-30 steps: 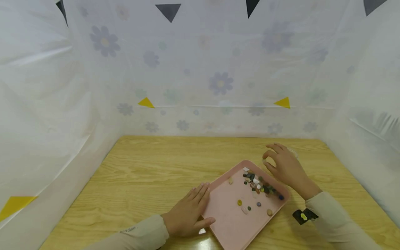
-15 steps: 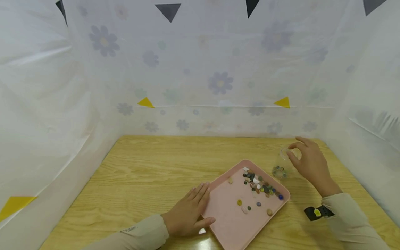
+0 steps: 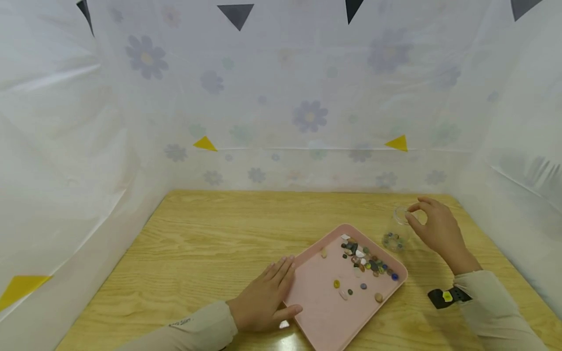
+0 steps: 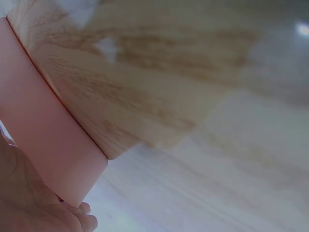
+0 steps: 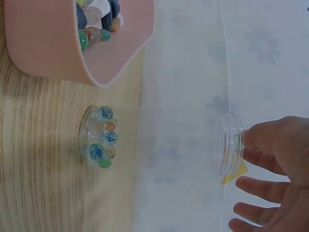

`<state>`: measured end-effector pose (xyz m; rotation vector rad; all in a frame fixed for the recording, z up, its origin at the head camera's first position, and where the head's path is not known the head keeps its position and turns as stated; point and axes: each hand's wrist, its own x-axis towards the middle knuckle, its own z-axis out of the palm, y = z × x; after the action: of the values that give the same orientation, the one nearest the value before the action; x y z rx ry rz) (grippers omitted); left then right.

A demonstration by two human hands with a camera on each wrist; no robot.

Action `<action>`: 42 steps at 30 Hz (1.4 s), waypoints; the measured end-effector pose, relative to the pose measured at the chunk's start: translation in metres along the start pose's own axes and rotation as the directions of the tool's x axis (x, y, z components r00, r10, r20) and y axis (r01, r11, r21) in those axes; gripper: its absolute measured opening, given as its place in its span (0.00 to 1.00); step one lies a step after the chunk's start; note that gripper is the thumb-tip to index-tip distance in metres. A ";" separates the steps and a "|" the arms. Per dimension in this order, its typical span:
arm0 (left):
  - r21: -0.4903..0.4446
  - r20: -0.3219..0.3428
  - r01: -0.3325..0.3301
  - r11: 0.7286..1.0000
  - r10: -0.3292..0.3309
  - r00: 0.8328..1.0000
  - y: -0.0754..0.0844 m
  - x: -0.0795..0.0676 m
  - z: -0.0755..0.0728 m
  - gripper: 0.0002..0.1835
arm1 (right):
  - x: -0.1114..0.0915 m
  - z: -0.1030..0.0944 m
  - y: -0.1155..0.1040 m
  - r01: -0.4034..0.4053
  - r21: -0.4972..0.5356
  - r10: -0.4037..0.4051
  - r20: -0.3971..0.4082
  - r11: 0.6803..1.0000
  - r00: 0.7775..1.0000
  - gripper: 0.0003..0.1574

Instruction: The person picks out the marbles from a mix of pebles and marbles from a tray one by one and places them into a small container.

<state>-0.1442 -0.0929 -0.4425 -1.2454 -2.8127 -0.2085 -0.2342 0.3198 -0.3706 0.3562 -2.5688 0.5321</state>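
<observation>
Around the work, a white flower-printed sheet (image 3: pixel 263 87) with yellow triangles (image 3: pixel 205 144) on it rises beyond the wooden table (image 3: pixel 210 239) at twelve o'clock. A pink tray (image 3: pixel 313 309) lies slantwise on the tabletop, its polished stones (image 3: pixel 373 266) bunched toward the tray's one to two o'clock, a few others scattered nearer its middle. The tray's raised wall stands just beside a clear jar (image 5: pixel 218 150), which is upright at the tray's one o'clock with glass marbles (image 5: pixel 111 138) on its floor. The left hand (image 3: pixel 265 295) rests at the tray's nine o'clock edge, fingers straight and close together, thumb reaching over the rim. The right hand (image 3: pixel 439 231) comes in from four o'clock, thumb and forefinger together at the jar's mouth, the other fingers spread; whether they pinch anything cannot be told. From that hand, the jar's mouth lies at ten o'clock and the marbles near eight.
</observation>
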 end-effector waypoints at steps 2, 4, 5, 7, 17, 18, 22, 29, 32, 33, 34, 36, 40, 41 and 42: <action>0.004 -0.009 0.000 1.000 0.000 1.000 0.000 0.000 0.000 0.44 | 0.000 0.000 0.000 -0.001 0.002 0.001 0.002 1.000 1.000 0.14; 0.007 -0.014 -0.002 1.000 0.002 1.000 0.000 0.000 0.001 0.44 | 0.000 0.000 0.000 -0.003 0.004 0.003 0.003 1.000 1.000 0.14; 0.005 -0.013 -0.003 1.000 0.003 1.000 0.000 0.000 0.001 0.44 | 0.000 0.000 0.000 -0.005 0.005 0.005 0.004 1.000 1.000 0.14; -0.003 -0.004 -0.003 1.000 0.003 1.000 0.000 0.000 0.000 0.44 | -0.001 0.000 0.001 -0.008 0.006 0.008 0.007 1.000 1.000 0.15; -0.013 0.011 0.000 1.000 0.000 1.000 0.000 0.001 0.000 0.45 | -0.001 0.001 0.002 -0.019 0.013 0.019 0.009 1.000 1.000 0.13; -0.011 0.011 0.000 1.000 0.000 1.000 0.001 0.001 0.000 0.45 | -0.001 0.002 0.002 -0.019 0.012 0.019 0.009 1.000 1.000 0.13; -0.009 0.006 0.001 1.000 -0.001 1.000 0.000 0.001 0.000 0.45 | 0.000 0.002 0.002 -0.018 0.009 0.018 0.012 1.000 1.000 0.13; 0.000 -0.008 -0.005 1.000 0.005 1.000 0.001 0.000 0.001 0.45 | 0.000 0.003 0.003 -0.018 0.012 0.018 0.013 1.000 1.000 0.12; -0.001 -0.006 0.000 1.000 0.000 1.000 0.000 0.000 0.002 0.45 | 0.000 0.003 0.003 -0.014 0.015 0.014 0.013 1.000 1.000 0.11; -0.002 -0.005 0.002 1.000 -0.002 1.000 0.000 0.000 0.002 0.45 | 0.000 0.003 0.003 -0.012 0.016 0.012 0.011 1.000 1.000 0.11; 0.000 -0.002 0.004 1.000 -0.004 1.000 0.000 0.000 0.002 0.45 | 0.000 0.003 0.003 -0.010 0.016 0.010 0.010 1.000 1.000 0.11; 0.001 -0.003 0.006 1.000 -0.006 1.000 0.000 0.001 0.001 0.45 | 0.000 0.003 0.003 -0.008 0.017 0.008 0.008 1.000 1.000 0.11; 0.008 -0.001 0.006 1.000 -0.006 1.000 -0.001 0.001 0.001 0.45 | -0.001 0.004 0.003 -0.003 0.017 0.003 -0.006 1.000 1.000 0.12; 0.005 -0.001 0.006 1.000 -0.006 1.000 -0.001 0.001 0.001 0.45 | -0.001 0.005 0.002 0.006 0.025 -0.006 -0.015 1.000 1.000 0.12; 0.002 0.000 0.006 1.000 -0.006 1.000 0.000 0.001 0.001 0.45 | -0.002 0.006 0.002 0.021 0.033 -0.020 -0.029 0.999 0.999 0.12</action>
<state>-0.1450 -0.0926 -0.4435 -1.2368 -2.8163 -0.2055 -0.2359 0.3189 -0.3768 0.3834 -2.5288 0.5691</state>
